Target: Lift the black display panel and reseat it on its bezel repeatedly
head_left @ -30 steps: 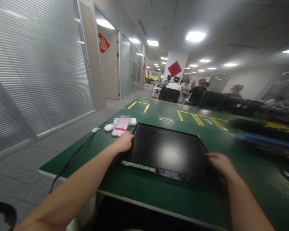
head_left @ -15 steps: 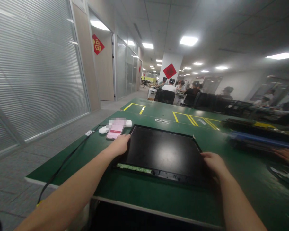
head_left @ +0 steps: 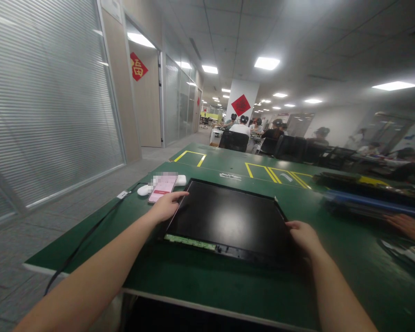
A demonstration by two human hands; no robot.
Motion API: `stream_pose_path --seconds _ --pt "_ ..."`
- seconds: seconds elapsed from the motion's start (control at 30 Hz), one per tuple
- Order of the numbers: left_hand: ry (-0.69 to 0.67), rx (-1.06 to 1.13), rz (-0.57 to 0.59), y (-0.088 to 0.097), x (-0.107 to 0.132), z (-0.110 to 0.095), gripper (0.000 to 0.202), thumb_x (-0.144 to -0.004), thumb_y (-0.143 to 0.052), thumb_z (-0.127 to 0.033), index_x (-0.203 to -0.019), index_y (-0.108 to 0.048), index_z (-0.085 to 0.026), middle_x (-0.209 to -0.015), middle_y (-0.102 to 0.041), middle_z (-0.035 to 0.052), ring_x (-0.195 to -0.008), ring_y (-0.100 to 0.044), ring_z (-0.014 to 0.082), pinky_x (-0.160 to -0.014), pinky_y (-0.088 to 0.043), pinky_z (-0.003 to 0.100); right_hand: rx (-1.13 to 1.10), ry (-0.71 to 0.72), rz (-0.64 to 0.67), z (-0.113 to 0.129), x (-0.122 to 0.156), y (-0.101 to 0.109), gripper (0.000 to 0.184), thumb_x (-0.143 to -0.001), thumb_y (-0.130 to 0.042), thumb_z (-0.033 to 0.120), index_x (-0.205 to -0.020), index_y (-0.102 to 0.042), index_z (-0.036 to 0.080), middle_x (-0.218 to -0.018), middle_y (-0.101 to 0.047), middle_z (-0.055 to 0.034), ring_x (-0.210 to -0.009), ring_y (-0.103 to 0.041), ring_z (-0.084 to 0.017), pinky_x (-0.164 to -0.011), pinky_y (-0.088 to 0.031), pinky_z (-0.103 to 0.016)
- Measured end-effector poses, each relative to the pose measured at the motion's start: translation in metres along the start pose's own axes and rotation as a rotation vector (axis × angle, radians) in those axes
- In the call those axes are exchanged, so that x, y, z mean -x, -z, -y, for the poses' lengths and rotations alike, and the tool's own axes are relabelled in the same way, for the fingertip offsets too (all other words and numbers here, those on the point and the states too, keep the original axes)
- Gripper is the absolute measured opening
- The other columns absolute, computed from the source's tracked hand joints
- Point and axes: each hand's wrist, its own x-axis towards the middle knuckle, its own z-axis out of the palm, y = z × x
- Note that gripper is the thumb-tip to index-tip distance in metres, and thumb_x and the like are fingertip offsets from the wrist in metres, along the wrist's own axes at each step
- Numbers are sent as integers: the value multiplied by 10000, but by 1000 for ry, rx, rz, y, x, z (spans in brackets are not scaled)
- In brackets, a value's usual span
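A black flat LCD screen panel [head_left: 224, 216] in a thin dark frame lies face up low over the table, with a green circuit board strip [head_left: 190, 242] along its near edge. My left hand [head_left: 164, 207] grips the panel's left edge, its index finger stretched over the frame near the far corner. On the opposite side, my right hand [head_left: 305, 237] is closed around the right edge, with the fingertips partly hidden beneath it. Close to my left hand lies a phone [head_left: 162, 186] with a lit pinkish screen, beside a white rounded object [head_left: 144, 190].
The green table [head_left: 228, 276] bears yellow tape outlines [head_left: 269, 174]. Dark and blue long parts [head_left: 373, 203] lie at the right, near another person's hand [head_left: 408, 226]. A black cable [head_left: 86, 242] runs over the left edge. Chairs and seated people are beyond.
My left index finger has stretched out across the frame's left edge. The view has shifted slightly; the panel stays between both hands.
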Motion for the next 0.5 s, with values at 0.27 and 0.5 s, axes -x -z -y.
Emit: stream_pose_path --seconds 0.27,0.5 --pt "236 605 -55 -2 8 -27 560 -706 -586 -11 -1225 -637 -215 -1214 -691 70 -917 -719 210 -715 -604 265 28 -47 -40 0 -1 1 379 -635 -544 144 -936 -765 208 -955 -747 -70 -854 -685 -205 -693 -490 -254" --pt "375 804 -114 -7 5 -29 466 -661 -563 62 -1057 -675 -158 -920 -756 55 -621 -698 161 -529 -555 234 36 -80 -27 0 -3 0 410 -659 -516 98 -983 -751 187 -1011 -734 -75 -924 -667 -206 -730 -474 -255"
